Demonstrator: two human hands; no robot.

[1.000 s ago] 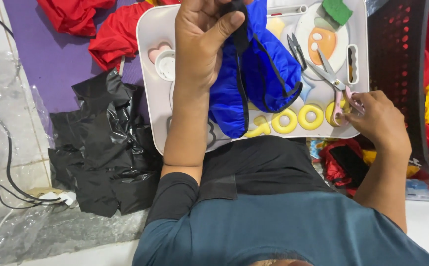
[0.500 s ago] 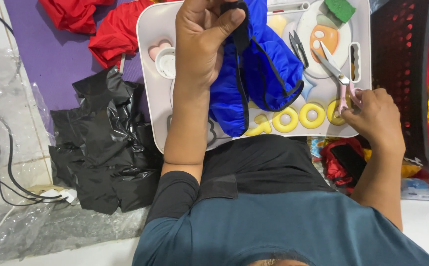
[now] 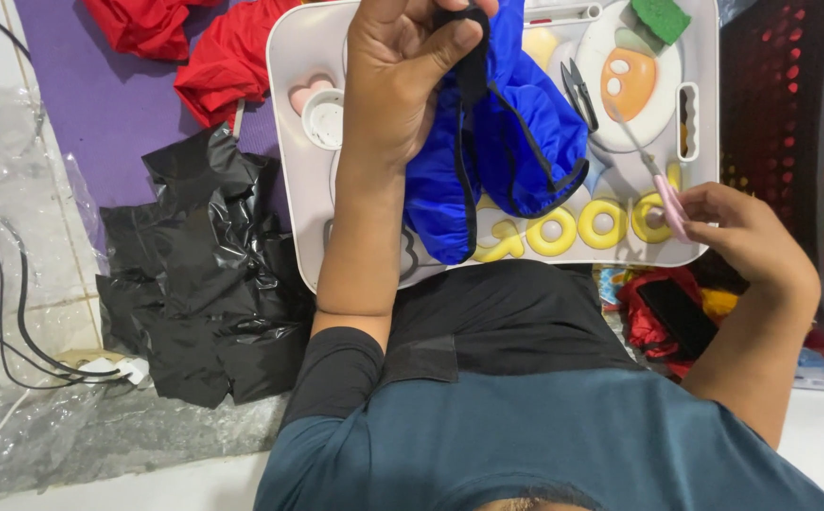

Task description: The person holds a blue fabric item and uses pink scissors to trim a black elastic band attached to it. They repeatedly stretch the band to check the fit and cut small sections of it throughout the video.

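A closed left-hand grip (image 3: 403, 85) was kept on the black strap end of the blue nylon fabric piece (image 3: 516, 142), lifted above the white lap desk (image 3: 289, 189), apparently for trimming. Pink-handled scissors (image 3: 663, 194) were clasped by the right hand (image 3: 748, 237) at the desk's near right corner.

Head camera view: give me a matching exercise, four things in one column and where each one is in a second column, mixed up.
1. blue fabric
2. pink-handled scissors
3. black plastic sheet
4. red cloth

A. on the purple mat beyond the tray
B. hanging from the left hand
C. on the floor left of the tray
D. in the right hand

Pairs: 1-B, 2-D, 3-C, 4-A
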